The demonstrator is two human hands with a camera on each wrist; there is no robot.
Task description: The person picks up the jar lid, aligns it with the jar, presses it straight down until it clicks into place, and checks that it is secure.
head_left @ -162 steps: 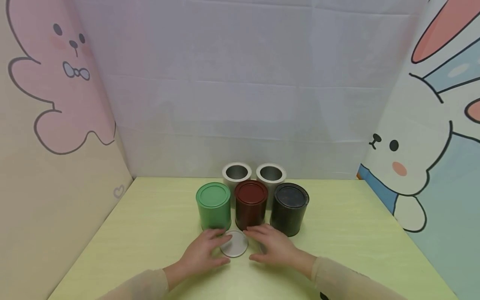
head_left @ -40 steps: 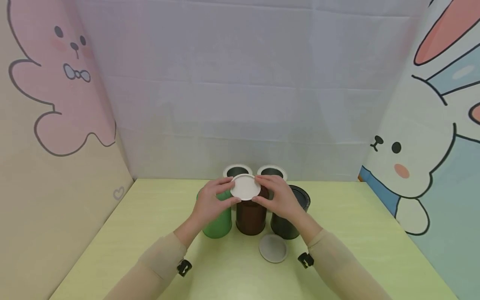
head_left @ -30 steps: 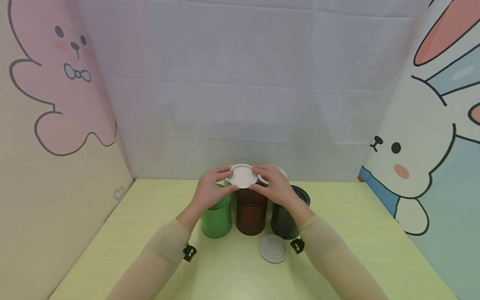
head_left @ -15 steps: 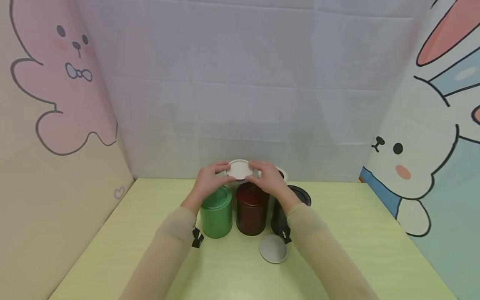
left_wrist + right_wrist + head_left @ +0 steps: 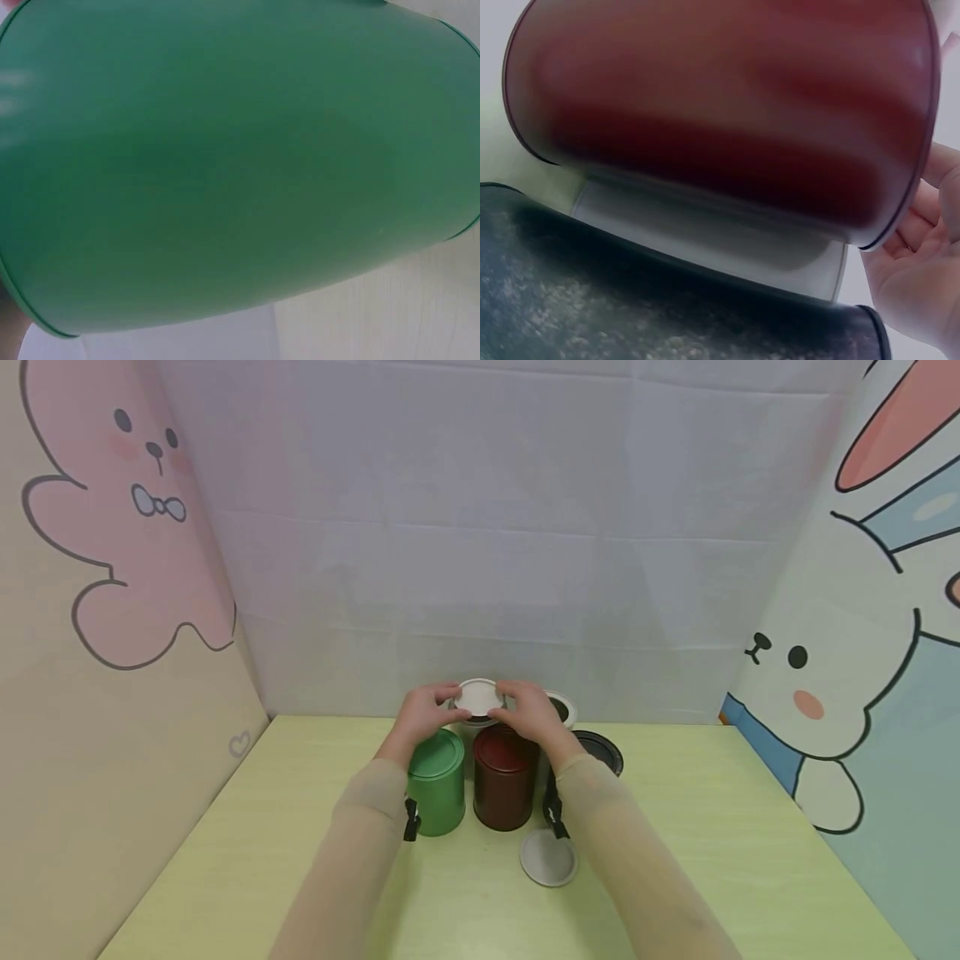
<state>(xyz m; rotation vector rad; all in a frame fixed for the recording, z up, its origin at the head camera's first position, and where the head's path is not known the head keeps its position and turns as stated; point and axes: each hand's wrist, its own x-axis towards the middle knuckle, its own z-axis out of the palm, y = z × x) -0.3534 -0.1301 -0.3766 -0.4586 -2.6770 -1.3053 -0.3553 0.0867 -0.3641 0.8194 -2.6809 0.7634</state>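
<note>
Both hands pinch the edge of a round white lid (image 5: 478,697), the left hand (image 5: 422,717) at its left side and the right hand (image 5: 532,714) at its right. Beneath it is the rear left white can (image 5: 469,737), with a dark strip of its mouth showing below the lid's near edge. In front stand a green can (image 5: 437,797) and a dark red can (image 5: 502,793), both lidded. The left wrist view is filled by the green can (image 5: 240,165), which hides the left hand's grip. In the right wrist view, curved fingers (image 5: 922,217) show past the red can.
A second white can (image 5: 570,712) stands open behind, right of the first. A black lidded can (image 5: 603,752) is partly covered by the right forearm. A second, greyish-white lid (image 5: 547,858) lies on the table (image 5: 712,827) in front. A cloth wall (image 5: 480,568) closes the back.
The lid that lay on the table is now held between both hands. It has travelled up and away, over the red can to the rear left can. During the last half second it barely moves.
</note>
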